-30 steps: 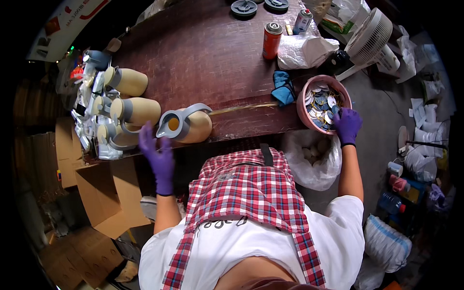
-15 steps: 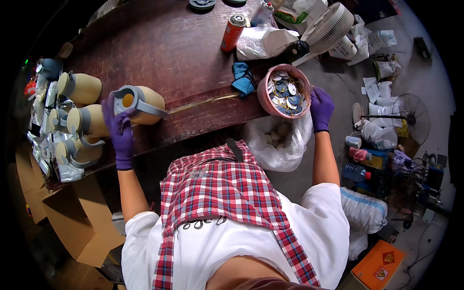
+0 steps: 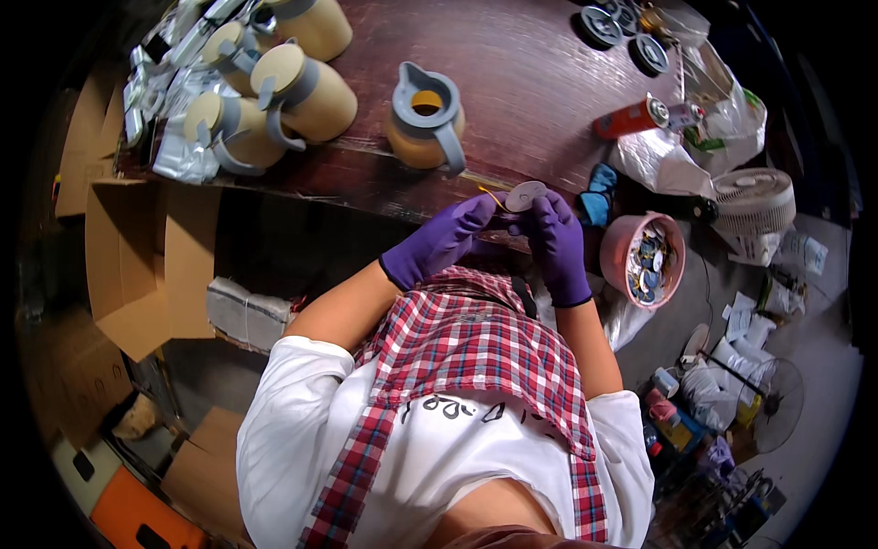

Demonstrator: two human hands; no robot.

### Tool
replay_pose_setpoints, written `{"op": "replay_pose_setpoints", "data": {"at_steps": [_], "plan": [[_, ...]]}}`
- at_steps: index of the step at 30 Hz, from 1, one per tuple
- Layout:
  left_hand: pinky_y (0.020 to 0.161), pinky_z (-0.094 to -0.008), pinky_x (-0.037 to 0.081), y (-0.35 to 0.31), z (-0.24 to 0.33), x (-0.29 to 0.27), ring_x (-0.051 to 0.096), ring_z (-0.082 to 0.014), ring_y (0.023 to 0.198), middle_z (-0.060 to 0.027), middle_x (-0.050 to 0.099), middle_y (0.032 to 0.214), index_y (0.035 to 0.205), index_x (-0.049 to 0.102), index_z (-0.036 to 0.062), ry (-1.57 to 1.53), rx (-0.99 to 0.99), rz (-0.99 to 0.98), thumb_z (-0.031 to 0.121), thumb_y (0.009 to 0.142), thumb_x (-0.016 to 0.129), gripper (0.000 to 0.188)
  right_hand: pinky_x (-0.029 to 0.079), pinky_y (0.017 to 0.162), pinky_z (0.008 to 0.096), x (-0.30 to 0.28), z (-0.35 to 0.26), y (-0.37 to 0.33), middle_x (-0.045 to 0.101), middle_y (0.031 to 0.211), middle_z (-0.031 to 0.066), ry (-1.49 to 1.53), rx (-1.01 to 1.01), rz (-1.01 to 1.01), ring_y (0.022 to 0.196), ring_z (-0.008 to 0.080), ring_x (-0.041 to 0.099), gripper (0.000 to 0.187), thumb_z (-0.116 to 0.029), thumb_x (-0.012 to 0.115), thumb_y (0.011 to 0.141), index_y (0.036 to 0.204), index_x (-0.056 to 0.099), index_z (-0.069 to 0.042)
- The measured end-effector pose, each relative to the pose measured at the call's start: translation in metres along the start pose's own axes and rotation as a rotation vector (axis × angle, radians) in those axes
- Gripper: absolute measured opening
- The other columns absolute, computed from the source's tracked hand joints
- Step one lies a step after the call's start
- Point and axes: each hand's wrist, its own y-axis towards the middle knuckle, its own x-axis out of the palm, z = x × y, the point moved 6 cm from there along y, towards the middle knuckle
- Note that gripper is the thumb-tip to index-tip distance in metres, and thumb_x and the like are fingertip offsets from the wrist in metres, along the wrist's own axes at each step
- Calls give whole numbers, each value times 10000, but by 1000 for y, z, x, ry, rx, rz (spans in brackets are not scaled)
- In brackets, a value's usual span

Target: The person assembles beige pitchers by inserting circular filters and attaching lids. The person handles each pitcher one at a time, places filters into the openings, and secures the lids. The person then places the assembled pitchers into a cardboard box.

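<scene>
Both my gloved hands meet at the table's near edge, below an open jug. My right hand (image 3: pixel 556 240) is closed on a round white hang tag (image 3: pixel 526 196), held by its edge. A thin yellow string (image 3: pixel 493 196) runs from the tag to the fingertips of my left hand (image 3: pixel 439 245), which are pinched together on it. The cream jug (image 3: pixel 413 146) stands upright with a grey spout collar and handle; its lid is off and the inside looks amber. To the right, a pink bucket (image 3: pixel 615 249) holds many round white and dark tags with yellow strings.
Lidded cream jugs (image 3: pixel 317 101) stand at the left of the dark red table (image 3: pixel 521 82), beside clear plastic-wrapped packs. A blue cloth (image 3: pixel 598 194), a red spray can (image 3: pixel 626 119), grey lids (image 3: pixel 600 27) and a white fan (image 3: pixel 754 192) lie to the right. An open carton (image 3: pixel 128 265) is at left.
My right hand has left the pink bucket and now holds a tag. My left hand has moved from beside the open jug to meet it. The whole view has turned.
</scene>
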Motion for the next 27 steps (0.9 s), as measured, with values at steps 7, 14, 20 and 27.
{"op": "replay_pose_setpoints", "data": {"at_steps": [7,14,20,27], "plan": [[1153,-553,363,-45,-12,-49,427,-293,1414,-138,407,1544,1532,356,85,-637,54,31,480,1072,397,608,551,832,285,31,53,25,708,1075,70,-85,40,-48,941,138,678,284,-192,548,1048,1225,626,16],[1000,-465,495,-32,-100,-151,636,-245,1121,-67,682,1126,1134,655,91,-776,227,465,249,1018,556,220,559,792,282,15,134,63,701,1099,66,-43,168,11,949,158,695,285,-207,513,1068,1272,585,-23],[988,-458,502,0,-137,-212,655,-273,1089,-82,715,1046,1014,686,65,-1073,199,543,223,983,562,203,576,664,295,-33,185,138,695,1112,105,98,185,250,891,209,728,285,-217,498,1073,1302,545,-53],[1037,-379,474,-23,-2,-151,640,-225,1098,-90,685,1104,1131,627,24,-436,690,475,105,1000,509,194,471,1027,389,67,24,140,651,1273,127,-141,-490,13,1223,246,577,175,-154,579,1012,1133,648,-49]]}}
